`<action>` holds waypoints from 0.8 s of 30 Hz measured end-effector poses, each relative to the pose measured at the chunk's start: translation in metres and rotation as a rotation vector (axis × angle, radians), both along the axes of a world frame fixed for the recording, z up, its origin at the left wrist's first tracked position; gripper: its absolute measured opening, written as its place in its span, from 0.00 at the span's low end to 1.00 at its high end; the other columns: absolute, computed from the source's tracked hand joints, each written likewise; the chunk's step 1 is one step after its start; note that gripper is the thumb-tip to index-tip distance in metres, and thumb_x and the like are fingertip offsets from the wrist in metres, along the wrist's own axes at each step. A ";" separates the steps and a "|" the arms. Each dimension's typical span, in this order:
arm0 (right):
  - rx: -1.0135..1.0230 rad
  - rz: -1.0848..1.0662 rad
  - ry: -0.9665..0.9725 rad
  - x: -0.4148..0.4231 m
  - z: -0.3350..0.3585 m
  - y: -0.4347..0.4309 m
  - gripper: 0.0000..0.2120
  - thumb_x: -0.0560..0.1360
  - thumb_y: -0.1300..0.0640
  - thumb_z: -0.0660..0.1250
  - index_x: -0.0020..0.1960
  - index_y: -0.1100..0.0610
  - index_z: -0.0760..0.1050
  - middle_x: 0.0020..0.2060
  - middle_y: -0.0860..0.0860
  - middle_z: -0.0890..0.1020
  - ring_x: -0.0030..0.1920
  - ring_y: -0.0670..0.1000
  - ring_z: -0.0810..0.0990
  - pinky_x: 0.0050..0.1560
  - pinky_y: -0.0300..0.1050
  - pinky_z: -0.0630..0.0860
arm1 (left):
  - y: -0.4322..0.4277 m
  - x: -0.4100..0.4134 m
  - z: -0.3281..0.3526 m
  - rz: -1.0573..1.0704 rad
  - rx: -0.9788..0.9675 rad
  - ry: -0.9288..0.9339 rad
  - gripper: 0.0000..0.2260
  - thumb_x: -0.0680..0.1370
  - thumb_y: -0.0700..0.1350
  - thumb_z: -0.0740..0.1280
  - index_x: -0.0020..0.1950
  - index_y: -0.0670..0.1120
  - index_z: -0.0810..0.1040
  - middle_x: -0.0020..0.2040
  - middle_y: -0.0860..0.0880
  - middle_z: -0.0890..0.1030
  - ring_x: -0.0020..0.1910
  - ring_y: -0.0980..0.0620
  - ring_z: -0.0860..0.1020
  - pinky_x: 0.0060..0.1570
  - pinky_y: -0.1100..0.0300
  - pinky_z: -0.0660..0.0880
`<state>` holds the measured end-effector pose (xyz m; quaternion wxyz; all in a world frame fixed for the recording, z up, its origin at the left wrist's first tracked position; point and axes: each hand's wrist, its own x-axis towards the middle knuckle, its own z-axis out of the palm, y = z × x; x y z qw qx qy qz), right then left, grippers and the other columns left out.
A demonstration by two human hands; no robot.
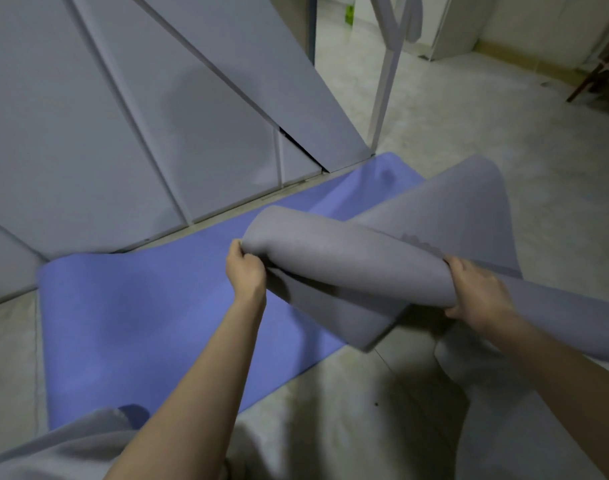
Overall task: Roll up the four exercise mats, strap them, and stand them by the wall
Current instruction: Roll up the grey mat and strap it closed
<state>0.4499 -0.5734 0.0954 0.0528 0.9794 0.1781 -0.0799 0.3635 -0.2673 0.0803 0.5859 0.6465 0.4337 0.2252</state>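
Fingers (236,250) of our left hand (246,273) curl round one end of the half-rolled grey mat (331,265); our right hand (478,292) grips the other end, above the flat blue mat (140,323).

The grey mat (348,268) looks like soft foam, matt and smooth, with a faint zigzag pattern pressed in near one edge. It bends in thick, rounded folds. The blue mat (140,323) looks like the same kind of foam, matt and evenly fine, with a slight dent near its far end. The floor (504,133) is pale mottled tile with a dull sheen. The wardrobe doors (123,116) are smooth, flat grey panels edged with pale strips. The white pole (382,98) looks like painted metal. The chair leg (587,77) is dark wood. The person's clothing (71,445) is soft, matt grey cloth.
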 end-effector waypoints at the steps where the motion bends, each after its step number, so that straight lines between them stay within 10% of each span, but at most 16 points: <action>1: -0.007 -0.002 -0.003 0.000 -0.001 -0.003 0.37 0.66 0.53 0.75 0.69 0.54 0.60 0.64 0.52 0.71 0.63 0.54 0.72 0.59 0.45 0.67 | 0.001 -0.001 -0.005 -0.024 0.006 0.015 0.14 0.72 0.29 0.48 0.36 0.46 0.64 0.38 0.47 0.71 0.35 0.50 0.63 0.35 0.59 0.62; 8: -0.050 0.001 -0.006 0.007 -0.006 -0.006 0.33 0.65 0.51 0.74 0.65 0.52 0.62 0.62 0.51 0.73 0.63 0.53 0.72 0.60 0.46 0.66 | -0.019 -0.013 -0.024 -0.071 0.107 0.253 0.20 0.75 0.31 0.61 0.66 0.40 0.63 0.65 0.39 0.60 0.49 0.38 0.71 0.48 0.51 0.70; 13: -0.012 0.047 -0.040 0.006 -0.001 0.000 0.31 0.66 0.52 0.73 0.65 0.52 0.64 0.61 0.51 0.74 0.63 0.53 0.72 0.59 0.46 0.66 | -0.045 -0.005 -0.027 -0.636 1.195 0.291 0.38 0.68 0.34 0.70 0.75 0.46 0.59 0.73 0.36 0.60 0.72 0.34 0.59 0.69 0.37 0.54; 18: -0.011 0.158 -0.038 0.003 0.006 0.007 0.32 0.67 0.55 0.72 0.67 0.51 0.63 0.64 0.49 0.72 0.65 0.51 0.70 0.63 0.45 0.60 | -0.051 0.015 -0.023 -1.037 1.416 0.559 0.44 0.75 0.51 0.67 0.77 0.53 0.36 0.78 0.41 0.44 0.76 0.39 0.42 0.68 0.34 0.35; 24: 0.085 0.115 -0.085 0.000 0.002 0.015 0.29 0.68 0.58 0.71 0.66 0.52 0.64 0.62 0.50 0.73 0.65 0.52 0.69 0.63 0.45 0.59 | -0.032 0.025 -0.014 -0.992 1.531 0.415 0.46 0.55 0.46 0.80 0.71 0.45 0.67 0.59 0.40 0.74 0.57 0.39 0.75 0.55 0.33 0.69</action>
